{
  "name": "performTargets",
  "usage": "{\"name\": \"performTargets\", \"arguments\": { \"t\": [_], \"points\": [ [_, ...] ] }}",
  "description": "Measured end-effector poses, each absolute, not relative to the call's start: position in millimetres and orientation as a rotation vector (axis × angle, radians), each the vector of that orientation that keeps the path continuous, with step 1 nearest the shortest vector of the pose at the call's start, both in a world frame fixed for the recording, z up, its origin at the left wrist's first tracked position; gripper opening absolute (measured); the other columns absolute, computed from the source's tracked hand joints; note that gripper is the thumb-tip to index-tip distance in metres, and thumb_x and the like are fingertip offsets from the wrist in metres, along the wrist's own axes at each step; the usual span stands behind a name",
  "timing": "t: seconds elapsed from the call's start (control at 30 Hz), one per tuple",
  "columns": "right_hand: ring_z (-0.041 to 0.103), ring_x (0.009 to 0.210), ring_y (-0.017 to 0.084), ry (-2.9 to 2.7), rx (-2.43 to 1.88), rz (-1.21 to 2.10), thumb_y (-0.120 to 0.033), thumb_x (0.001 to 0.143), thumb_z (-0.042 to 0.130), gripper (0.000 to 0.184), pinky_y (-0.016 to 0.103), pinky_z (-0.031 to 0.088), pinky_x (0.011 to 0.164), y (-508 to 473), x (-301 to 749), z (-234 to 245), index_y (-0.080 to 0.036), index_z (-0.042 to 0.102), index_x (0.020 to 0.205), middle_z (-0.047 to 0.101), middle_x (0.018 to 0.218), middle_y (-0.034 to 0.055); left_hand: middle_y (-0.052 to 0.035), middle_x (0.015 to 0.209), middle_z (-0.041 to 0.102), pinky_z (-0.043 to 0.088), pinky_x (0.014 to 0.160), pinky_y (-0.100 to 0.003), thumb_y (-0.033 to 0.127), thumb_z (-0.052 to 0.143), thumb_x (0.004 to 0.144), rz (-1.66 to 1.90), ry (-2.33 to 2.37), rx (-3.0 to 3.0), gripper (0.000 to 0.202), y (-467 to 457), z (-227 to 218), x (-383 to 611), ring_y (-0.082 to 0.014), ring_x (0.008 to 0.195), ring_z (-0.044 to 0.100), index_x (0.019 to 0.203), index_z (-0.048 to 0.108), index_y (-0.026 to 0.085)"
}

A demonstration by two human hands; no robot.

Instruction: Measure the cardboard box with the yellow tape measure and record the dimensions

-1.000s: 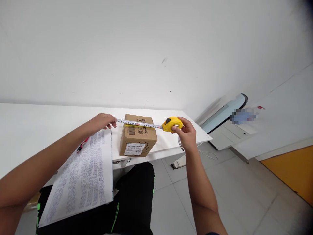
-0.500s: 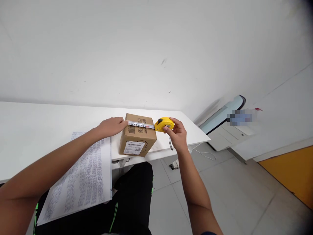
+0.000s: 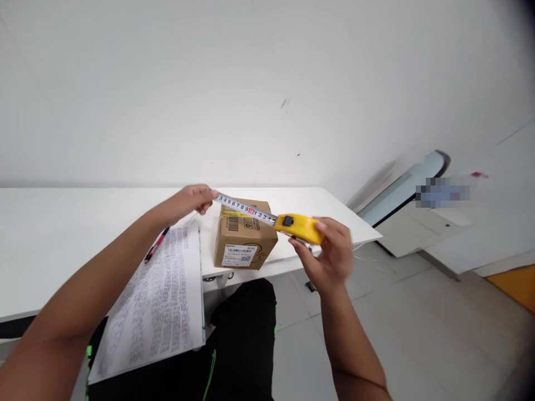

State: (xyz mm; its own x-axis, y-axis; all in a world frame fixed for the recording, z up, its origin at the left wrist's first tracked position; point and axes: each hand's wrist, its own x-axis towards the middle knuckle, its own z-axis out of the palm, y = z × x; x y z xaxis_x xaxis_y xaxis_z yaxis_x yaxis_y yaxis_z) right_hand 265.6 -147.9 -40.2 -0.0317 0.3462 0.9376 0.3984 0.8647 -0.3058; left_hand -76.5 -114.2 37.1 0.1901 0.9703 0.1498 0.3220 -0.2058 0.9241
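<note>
Both hands have shifted since the frame half a second earlier: the left hand (image 3: 192,199) has risen off the box's left edge, and the right hand (image 3: 330,256) has drawn away to the right and turned the tape measure (image 3: 298,227) from its flat side towards its edge. More of the blade (image 3: 236,204) is now out.

Head view. Left hand: thumb and fingers pinch the blade near its end, beyond the left side of the cardboard box (image 3: 251,236). Right hand: the yellow case is gripped between the thumb below and the fingers at its right end. The blade slants down across the top of the box from left to right; whether it touches the cardboard cannot be determined. A yellow strip (image 3: 232,213) shows on the top face, and a white printed label (image 3: 238,256) on the front face.

Box location: on the white table (image 3: 104,223), near its front edge, between the two hands. To its left, a sheet of paper (image 3: 167,312) covered in writing extends from the table over the person's black trousers (image 3: 246,323). A red and black pen (image 3: 156,245) lies at the sheet's left edge, beside the left forearm.
</note>
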Motion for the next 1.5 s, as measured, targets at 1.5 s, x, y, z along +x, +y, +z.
{"name": "performTargets", "arguments": {
  "t": [1.5],
  "points": [
    [0.063, 0.124, 0.026, -1.131, -0.751, -0.088, -0.022, 0.094, 0.071, 0.054, 0.052, 0.060, 0.101, -191, 97, -73, -0.033, 0.047, 0.142, 0.054, 0.128, 0.0098, -0.0064, 0.091, 0.074, 0.042, 0.070, -0.034, 0.073, 0.039, 0.098, 0.489, 1.567, 2.171, 0.059, -38, 27, -4, -0.0221, 0.081, 0.064, 0.075, 0.056, 0.022]
  ]
}}
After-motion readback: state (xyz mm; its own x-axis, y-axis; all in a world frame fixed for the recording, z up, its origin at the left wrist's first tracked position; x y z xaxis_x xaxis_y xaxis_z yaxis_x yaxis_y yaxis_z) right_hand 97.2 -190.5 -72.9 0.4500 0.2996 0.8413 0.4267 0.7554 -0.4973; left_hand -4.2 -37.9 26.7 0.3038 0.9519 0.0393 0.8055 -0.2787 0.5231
